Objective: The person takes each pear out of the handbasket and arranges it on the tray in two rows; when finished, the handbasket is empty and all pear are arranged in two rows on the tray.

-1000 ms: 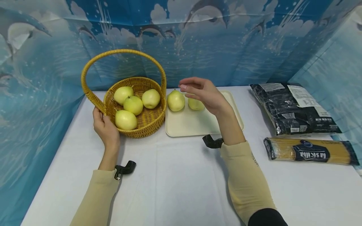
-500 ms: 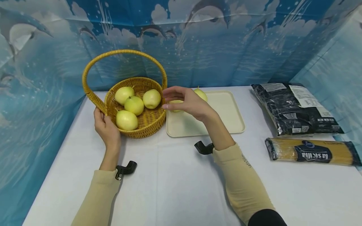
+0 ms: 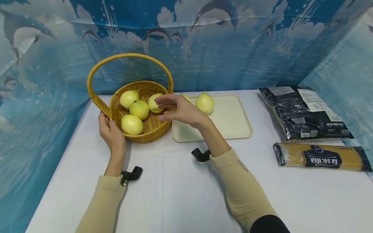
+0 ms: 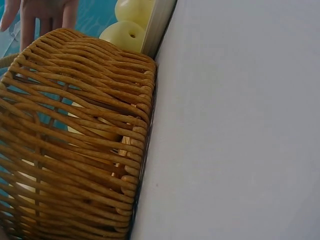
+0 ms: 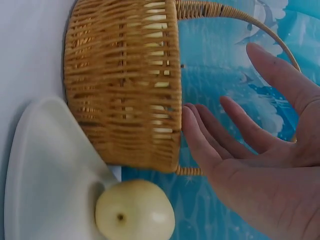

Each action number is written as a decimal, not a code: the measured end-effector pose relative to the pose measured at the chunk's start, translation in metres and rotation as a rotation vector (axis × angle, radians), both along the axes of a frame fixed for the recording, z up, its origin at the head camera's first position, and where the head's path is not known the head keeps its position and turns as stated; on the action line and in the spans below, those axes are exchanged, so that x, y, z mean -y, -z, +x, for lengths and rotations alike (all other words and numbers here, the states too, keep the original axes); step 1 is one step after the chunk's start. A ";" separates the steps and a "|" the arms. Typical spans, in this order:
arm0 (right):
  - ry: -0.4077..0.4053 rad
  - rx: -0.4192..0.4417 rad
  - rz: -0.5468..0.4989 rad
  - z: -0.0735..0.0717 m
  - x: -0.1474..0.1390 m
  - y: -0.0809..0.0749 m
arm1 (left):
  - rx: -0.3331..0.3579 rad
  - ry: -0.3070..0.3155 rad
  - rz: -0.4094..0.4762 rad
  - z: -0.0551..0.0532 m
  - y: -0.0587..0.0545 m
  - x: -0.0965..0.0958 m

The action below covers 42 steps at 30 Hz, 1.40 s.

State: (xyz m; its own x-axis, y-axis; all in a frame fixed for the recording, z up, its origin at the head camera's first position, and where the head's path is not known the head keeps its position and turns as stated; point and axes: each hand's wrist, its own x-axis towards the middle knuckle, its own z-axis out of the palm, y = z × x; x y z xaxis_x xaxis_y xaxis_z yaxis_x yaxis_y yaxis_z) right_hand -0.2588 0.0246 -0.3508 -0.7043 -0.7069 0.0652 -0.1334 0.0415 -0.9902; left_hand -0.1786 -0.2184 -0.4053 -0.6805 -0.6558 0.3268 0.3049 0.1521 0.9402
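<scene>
A wicker basket [image 3: 148, 132] with a tall arched handle stands at the left, several yellow-green pears [image 3: 131, 125] inside it. My left hand [image 3: 114, 137] holds the basket's left side by the foot of the handle, fingers partly hidden behind it. Above the basket's right rim is my right hand [image 3: 185, 113], fingers spread and slightly bent, nothing in its grasp; in the right wrist view a gap shows between the thumb and fingers [image 5: 240, 120]. Beside the basket, a cream tray [image 3: 230, 119] carries two pears; one pear [image 3: 205, 103] shows fully, the other is mostly behind my right hand.
At the right lie a black plastic package [image 3: 306, 113] with white labels and, in front of it, a pack of spaghetti [image 3: 322, 157]. A blue dolphin-print curtain [image 3: 221, 58] hangs behind the white-covered table [image 3: 175, 191].
My right hand has moved left and slightly down, from over the tray's pears to the basket's right rim, with nothing in it. My left hand has stayed at the basket.
</scene>
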 end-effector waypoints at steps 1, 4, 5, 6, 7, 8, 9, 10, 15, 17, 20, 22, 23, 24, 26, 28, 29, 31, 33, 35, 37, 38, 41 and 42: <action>-0.006 -0.002 0.003 0.000 0.002 0.000 | 0.005 -0.003 -0.003 0.000 -0.001 -0.001; -0.030 0.011 0.013 -0.001 0.011 0.000 | 0.011 -0.010 -0.009 -0.001 -0.001 -0.004; -0.040 0.021 0.014 -0.002 0.014 0.000 | 0.012 -0.011 -0.008 -0.001 -0.001 -0.004; -0.049 0.032 0.011 -0.003 0.017 0.000 | 0.006 -0.011 -0.008 -0.001 0.000 -0.004; -0.053 0.039 0.014 -0.004 0.021 0.001 | 0.004 -0.012 -0.009 -0.002 0.001 -0.004; -0.055 0.046 0.017 -0.005 0.024 0.002 | 0.001 -0.011 -0.010 -0.003 0.002 -0.003; -0.059 0.047 0.019 -0.005 0.027 0.003 | -0.002 -0.011 -0.010 -0.004 0.004 -0.002; -0.059 0.042 0.029 -0.006 0.030 0.003 | -0.005 -0.012 -0.012 -0.005 0.007 0.000; -0.054 -0.041 0.108 -0.005 0.050 0.004 | -0.018 -0.023 -0.008 -0.014 0.021 0.013; -0.059 -0.055 0.146 -0.003 0.059 0.002 | -0.020 -0.026 -0.004 -0.016 0.023 0.018; -0.077 -0.050 0.213 0.003 0.073 -0.001 | -0.014 -0.029 0.005 -0.015 0.025 0.021; -0.070 -0.045 0.263 0.007 0.080 -0.001 | -0.016 -0.025 0.012 -0.014 0.025 0.022; -0.059 -0.049 0.284 0.008 0.083 -0.002 | -0.022 -0.021 0.018 -0.013 0.025 0.021; -0.041 -0.055 0.303 0.010 0.085 -0.001 | -0.025 -0.017 0.016 -0.013 0.025 0.021; 0.004 -0.072 0.325 0.012 0.088 -0.001 | -0.036 -0.007 0.011 -0.014 0.025 0.020; 0.041 -0.086 0.334 0.013 0.089 0.000 | -0.037 -0.006 0.003 -0.014 0.025 0.019; 0.052 -0.093 0.334 0.014 0.089 0.001 | -0.036 -0.007 -0.001 -0.015 0.025 0.018; 0.061 -0.106 0.332 0.014 0.089 0.002 | -0.030 -0.011 -0.007 -0.015 0.025 0.017; 0.063 -0.134 0.329 0.015 0.089 0.004 | -0.022 -0.016 -0.005 -0.015 0.025 0.017; 0.062 -0.195 0.338 0.016 0.090 0.006 | -0.019 -0.015 0.000 -0.014 0.025 0.017; 0.065 -0.274 0.359 0.017 0.092 0.008 | -0.017 -0.011 0.008 -0.014 0.026 0.017; 0.068 -0.312 0.374 0.018 0.093 0.009 | -0.017 -0.008 0.013 -0.014 0.026 0.016; 0.064 -0.397 0.437 0.021 0.097 0.009 | -0.019 -0.004 0.010 -0.014 0.027 0.016; 0.055 -0.412 0.453 0.021 0.098 0.009 | -0.022 -0.001 0.008 -0.014 0.028 0.016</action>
State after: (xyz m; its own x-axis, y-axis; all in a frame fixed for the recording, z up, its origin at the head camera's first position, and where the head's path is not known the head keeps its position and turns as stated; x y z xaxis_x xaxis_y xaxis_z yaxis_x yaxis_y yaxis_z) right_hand -0.2376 -0.0736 -0.3599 -0.7215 -0.6912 0.0417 -0.4870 0.4638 -0.7401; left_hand -0.1925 -0.2343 -0.4328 -0.6726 -0.6592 0.3362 0.3251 0.1449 0.9345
